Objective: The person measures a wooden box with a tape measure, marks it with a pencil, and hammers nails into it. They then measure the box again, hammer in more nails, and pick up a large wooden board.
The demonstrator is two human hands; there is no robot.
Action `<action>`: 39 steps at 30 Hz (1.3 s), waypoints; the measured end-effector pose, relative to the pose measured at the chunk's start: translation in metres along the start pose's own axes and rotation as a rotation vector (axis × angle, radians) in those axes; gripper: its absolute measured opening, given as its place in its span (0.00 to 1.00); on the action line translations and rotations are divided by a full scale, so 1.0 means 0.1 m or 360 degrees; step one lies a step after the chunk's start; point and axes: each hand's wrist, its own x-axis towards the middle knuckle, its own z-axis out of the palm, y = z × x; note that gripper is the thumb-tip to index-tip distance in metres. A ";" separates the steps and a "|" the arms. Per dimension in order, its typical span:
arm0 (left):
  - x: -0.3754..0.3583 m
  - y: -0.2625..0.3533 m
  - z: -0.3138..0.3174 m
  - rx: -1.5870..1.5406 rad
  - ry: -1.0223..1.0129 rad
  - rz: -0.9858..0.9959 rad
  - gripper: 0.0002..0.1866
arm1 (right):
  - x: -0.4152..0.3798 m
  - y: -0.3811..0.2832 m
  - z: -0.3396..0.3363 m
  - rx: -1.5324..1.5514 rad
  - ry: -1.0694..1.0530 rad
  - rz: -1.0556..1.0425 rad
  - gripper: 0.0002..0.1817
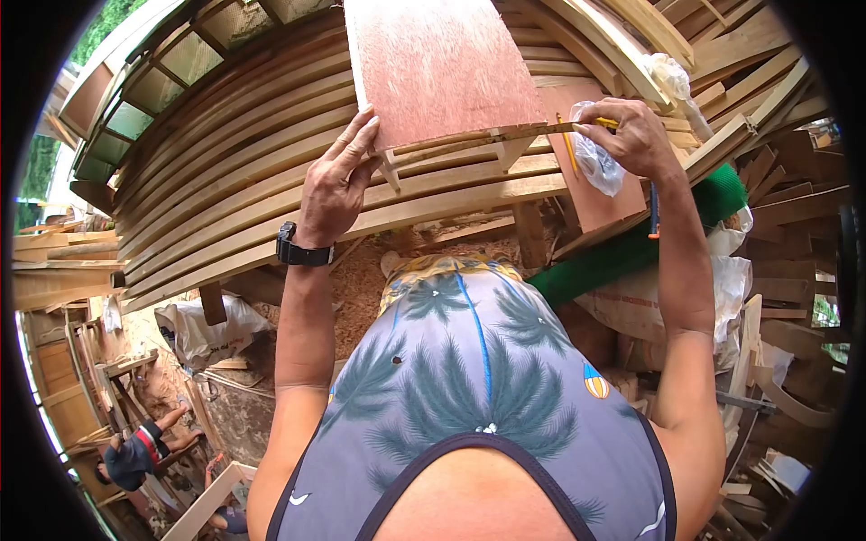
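A reddish plywood panel (442,72) with upright wooden pieces under it lies across the curved wooden strips in front of me. My left hand (336,185), with a black watch on the wrist, grips its near left corner, fingers along the edge. On the right, my right hand (631,140) is closed on a narrow, yellow-ended strip (559,129) that runs along the panel's near edge; its exact kind I cannot tell. Just below that hand lie a clear plastic bag (597,167) and a yellow pencil (567,149) on a smaller plywood piece (606,203).
Long curved wooden strips (234,171) are stacked under the panel. A green roll (595,261) slants at the right, beside scrap boards (785,216). Wood shavings (361,288) cover the ground. A person (135,455) is at the lower left, near a white sack (212,329).
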 end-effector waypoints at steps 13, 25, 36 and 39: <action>0.01 0.00 0.00 0.0034 -0.0002 0.0029 0.27 | -0.05 -0.01 0.03 0.0022 0.0002 0.0114 0.12; 0.00 0.02 0.01 0.0003 -0.0106 -0.0089 0.29 | -0.07 0.03 0.05 -0.0188 -0.0013 0.0074 0.14; 0.01 0.00 -0.01 0.0012 -0.0103 -0.0055 0.28 | -0.08 0.01 0.05 -0.0249 -0.0050 0.0173 0.15; 0.02 -0.03 -0.03 -0.0005 -0.0119 -0.0023 0.28 | -0.09 0.05 0.08 -0.0243 0.0080 0.0064 0.14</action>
